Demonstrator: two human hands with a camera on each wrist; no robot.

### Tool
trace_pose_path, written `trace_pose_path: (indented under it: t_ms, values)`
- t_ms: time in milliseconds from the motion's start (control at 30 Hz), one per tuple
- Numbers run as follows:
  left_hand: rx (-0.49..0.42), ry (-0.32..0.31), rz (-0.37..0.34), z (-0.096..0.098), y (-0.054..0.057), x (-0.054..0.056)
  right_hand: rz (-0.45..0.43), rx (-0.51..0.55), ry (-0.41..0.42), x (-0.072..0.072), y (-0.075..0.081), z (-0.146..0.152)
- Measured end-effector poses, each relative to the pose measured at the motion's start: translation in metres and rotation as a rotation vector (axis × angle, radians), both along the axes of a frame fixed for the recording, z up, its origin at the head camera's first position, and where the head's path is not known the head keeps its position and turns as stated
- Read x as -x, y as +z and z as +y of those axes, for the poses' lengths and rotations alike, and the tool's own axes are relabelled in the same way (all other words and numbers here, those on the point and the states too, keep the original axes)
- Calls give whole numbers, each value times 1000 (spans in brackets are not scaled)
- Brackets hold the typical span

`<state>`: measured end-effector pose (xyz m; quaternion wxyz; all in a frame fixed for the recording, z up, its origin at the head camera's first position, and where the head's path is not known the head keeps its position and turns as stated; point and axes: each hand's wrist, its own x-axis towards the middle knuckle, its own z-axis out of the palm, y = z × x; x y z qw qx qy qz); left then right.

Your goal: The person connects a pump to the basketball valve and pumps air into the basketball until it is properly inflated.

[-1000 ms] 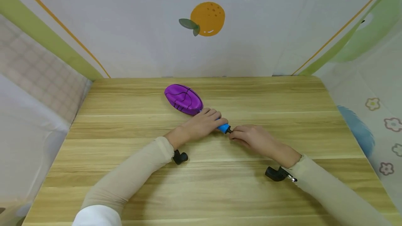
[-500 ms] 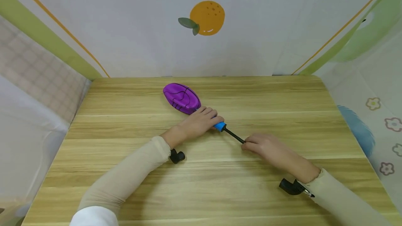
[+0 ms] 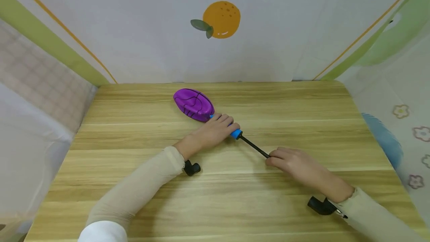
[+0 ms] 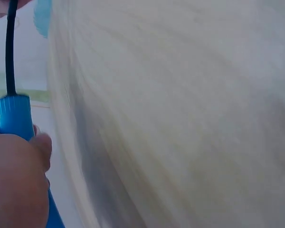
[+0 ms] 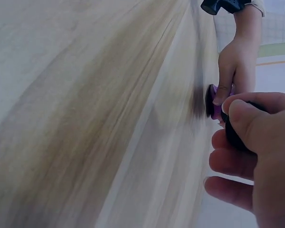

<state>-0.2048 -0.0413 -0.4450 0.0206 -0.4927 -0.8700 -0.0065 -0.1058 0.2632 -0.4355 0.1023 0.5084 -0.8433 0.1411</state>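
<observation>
A blue hand pump (image 3: 236, 134) with a black rod (image 3: 254, 147) lies slantwise above the table, the rod drawn out of its barrel. My left hand (image 3: 215, 131) grips the blue barrel; in the left wrist view its thumb wraps the barrel (image 4: 15, 116). My right hand (image 3: 299, 167) holds the rod's far end; the right wrist view shows its fingers curled round a black handle (image 5: 238, 128). At the pump's other end sits a purple ball (image 3: 193, 104) with black lines, dented and partly deflated. The left fingers hide the joint between ball and pump.
The wood-grain table (image 3: 141, 130) bears both arms. A white cloth backdrop (image 3: 144, 36) with a printed orange stands behind its far edge. Black camera mounts sit at the left wrist (image 3: 192, 168) and right wrist (image 3: 321, 205).
My right hand has moved right and toward me, drawing the black rod out of the blue barrel. My left hand and the purple ball have shifted only slightly.
</observation>
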Motion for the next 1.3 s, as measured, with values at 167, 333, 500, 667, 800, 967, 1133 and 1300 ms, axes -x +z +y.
trace_pose_path:
  t_ms: [167, 333, 500, 667, 800, 967, 1133, 1300]
  values:
    - [9, 16, 47, 8, 1, -1, -3, 31, 15, 10, -3, -2]
    - [30, 48, 43, 9, 3, -2, 12, 12, 23, 25, -1, -10]
    - [21, 68, 38, 9, 6, -2, 34, -2, 21, 40, 4, -22]
    - [45, 67, 40, 9, 7, -3, 27, -29, 24, 51, 5, -35]
    - [46, 66, 57, 10, 8, -5, 11, -29, 34, 59, 5, -46]
    - [21, 74, 57, 10, 8, -7, 0, -17, 48, 67, 4, -55]
    - [-14, 78, 56, 9, 10, -7, 17, -6, 51, 70, 3, -56]
    - [-26, 61, 28, 6, 12, -3, 49, -29, 45, 69, 6, -56]
